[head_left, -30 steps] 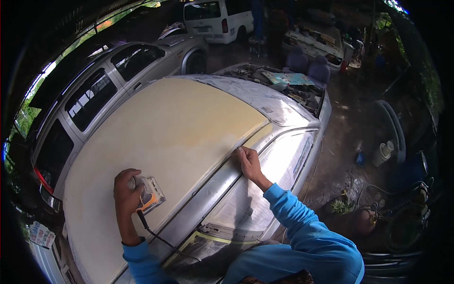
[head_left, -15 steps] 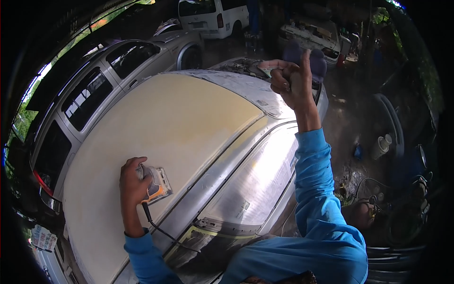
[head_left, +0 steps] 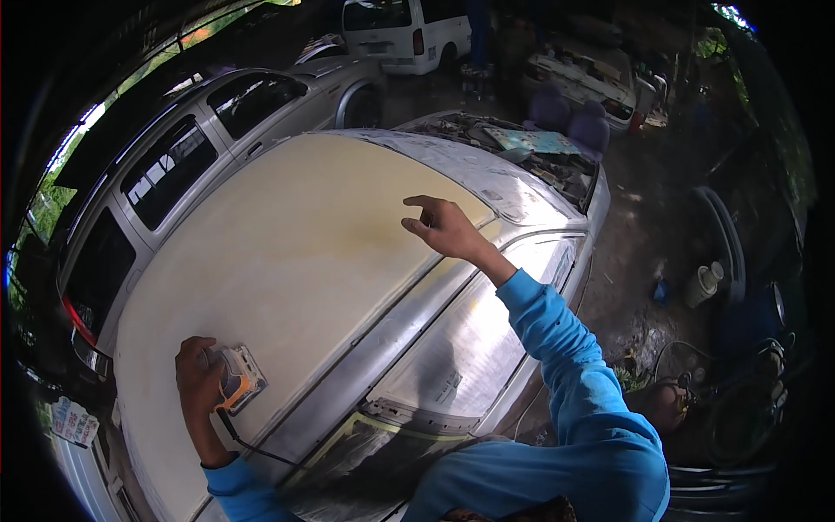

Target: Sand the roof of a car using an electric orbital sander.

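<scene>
Below me spreads a car roof point(head_left: 304, 235) coated in pale cream-yellow filler or primer. On its near left part my left hand point(head_left: 198, 374) is wrapped around an orange and grey electric sander point(head_left: 243, 380), whose pad rests on the roof. A black cord point(head_left: 261, 452) trails from the sander over the roof's edge. My right hand point(head_left: 445, 228) is over the roof's right side near the windshield, fingers apart and bent, holding nothing. Whether its fingers touch the surface I cannot tell. Bare metal shows on the door point(head_left: 461, 348) beside the roof.
A silver pickup point(head_left: 174, 165) stands close along the left. At the far end lie an uncovered engine bay point(head_left: 557, 178) and purple seats point(head_left: 550, 109). A white van point(head_left: 404, 35) is behind. On the right floor are a white bucket point(head_left: 703, 283) and a curved grey strip point(head_left: 726, 235).
My left hand has slid the sander toward the near left of the roof. My right hand has come down and left from its raised position over the hood to the roof.
</scene>
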Demonstrator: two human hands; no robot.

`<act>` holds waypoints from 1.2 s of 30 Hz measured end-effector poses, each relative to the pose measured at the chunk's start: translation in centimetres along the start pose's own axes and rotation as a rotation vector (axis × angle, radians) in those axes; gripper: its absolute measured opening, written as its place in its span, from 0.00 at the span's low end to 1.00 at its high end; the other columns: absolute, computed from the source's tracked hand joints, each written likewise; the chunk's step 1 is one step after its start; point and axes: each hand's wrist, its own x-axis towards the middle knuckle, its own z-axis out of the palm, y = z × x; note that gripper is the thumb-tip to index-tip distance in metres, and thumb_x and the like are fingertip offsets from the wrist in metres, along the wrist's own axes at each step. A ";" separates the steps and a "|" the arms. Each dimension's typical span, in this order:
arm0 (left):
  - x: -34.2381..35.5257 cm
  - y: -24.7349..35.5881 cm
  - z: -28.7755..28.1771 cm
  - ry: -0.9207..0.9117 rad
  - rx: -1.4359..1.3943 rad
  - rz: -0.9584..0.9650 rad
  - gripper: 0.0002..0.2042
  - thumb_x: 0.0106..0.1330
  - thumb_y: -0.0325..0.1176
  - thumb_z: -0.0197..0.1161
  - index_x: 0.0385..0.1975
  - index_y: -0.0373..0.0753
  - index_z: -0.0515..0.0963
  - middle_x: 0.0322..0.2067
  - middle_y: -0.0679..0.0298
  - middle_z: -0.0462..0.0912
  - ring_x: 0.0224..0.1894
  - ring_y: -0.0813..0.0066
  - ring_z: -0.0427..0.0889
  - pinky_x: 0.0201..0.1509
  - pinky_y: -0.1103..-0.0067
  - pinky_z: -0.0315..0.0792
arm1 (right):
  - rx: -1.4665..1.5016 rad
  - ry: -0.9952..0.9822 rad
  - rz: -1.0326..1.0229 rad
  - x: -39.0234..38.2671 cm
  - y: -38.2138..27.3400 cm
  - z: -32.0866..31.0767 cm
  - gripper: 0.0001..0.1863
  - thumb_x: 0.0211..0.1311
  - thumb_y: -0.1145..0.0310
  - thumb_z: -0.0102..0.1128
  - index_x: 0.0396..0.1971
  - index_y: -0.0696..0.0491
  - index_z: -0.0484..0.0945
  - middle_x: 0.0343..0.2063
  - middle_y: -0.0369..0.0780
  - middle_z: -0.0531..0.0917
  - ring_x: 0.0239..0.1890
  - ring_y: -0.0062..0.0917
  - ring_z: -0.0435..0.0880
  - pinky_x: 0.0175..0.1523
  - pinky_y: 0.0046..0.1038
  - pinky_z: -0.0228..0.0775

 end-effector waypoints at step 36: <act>4.6 13.9 8.9 -0.177 0.127 0.174 0.27 0.51 0.30 0.71 0.55 0.41 0.75 0.53 0.59 0.78 0.59 0.55 0.75 0.62 0.63 0.73 | -0.078 0.234 -0.088 -4.4 7.6 6.7 0.15 0.65 0.57 0.60 0.33 0.55 0.84 0.29 0.47 0.85 0.35 0.45 0.84 0.43 0.41 0.77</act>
